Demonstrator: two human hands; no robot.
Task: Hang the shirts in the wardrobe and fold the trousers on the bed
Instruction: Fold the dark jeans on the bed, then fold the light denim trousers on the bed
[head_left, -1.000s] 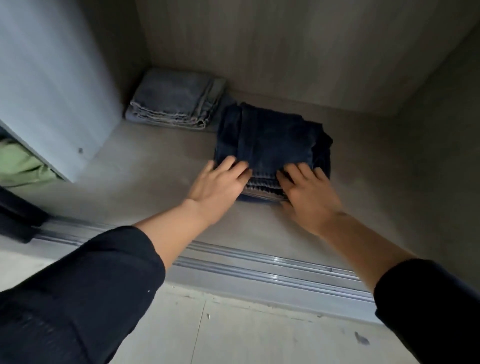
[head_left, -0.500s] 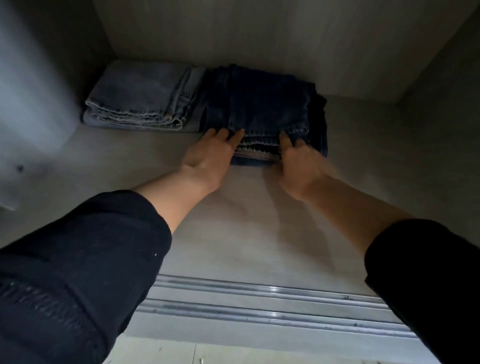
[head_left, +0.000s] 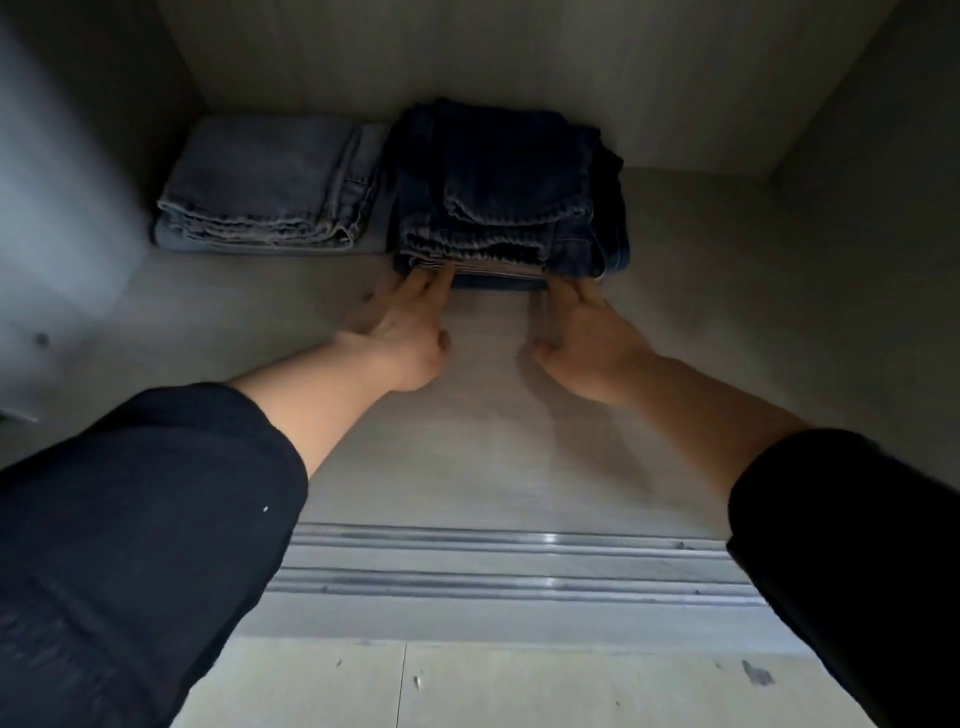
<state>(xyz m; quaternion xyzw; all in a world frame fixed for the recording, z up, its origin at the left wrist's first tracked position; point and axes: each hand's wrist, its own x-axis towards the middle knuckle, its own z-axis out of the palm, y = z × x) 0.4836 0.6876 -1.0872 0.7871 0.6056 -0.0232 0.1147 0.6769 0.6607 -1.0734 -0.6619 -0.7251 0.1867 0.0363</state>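
Dark jeans (head_left: 511, 182) folded, both hands touching front edge

dark trousers (head_left: 511, 182): folded navy denim stack, flat on wardrobe floor (head_left: 493, 426), against back wall
light trousers (head_left: 270, 182): folded grey-blue denim, touching dark trousers' left side

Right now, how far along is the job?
Done: light folded jeans lie back left on the wardrobe floor. In hand: left hand and right hand press straight fingers against the dark folded jeans beside them. Left: no shirts show, so hanging cannot be judged.
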